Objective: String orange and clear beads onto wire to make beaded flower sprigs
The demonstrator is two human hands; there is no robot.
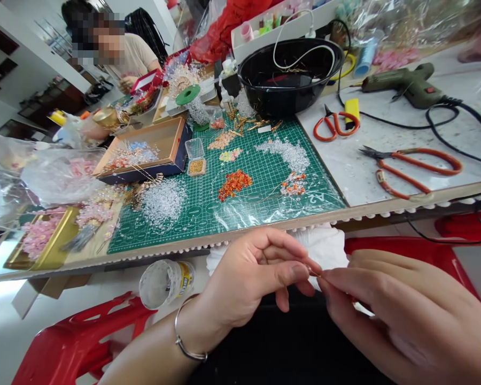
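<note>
My left hand [252, 278] and my right hand [388, 310] meet fingertip to fingertip below the table's front edge, above my dark lap. Both pinch a tiny thin piece [315, 273], perhaps wire or a small bead; it is too small to name. A silver bangle [184, 342] circles my left wrist. Just beyond the hands lies a green cutting mat [264, 171] with piles of orange beads [234, 184], clear beads [162, 202] and more clear beads [288, 152].
Two orange-handled scissors [414, 168] [336, 124], a green glue gun [409, 85] with black cord, and a black bowl [291, 75] sit to the right and behind. A wooden tray [152, 149], gold tray [48, 240] and plastic bags lie left. A person sits far left. Red stools [80, 342] stand below.
</note>
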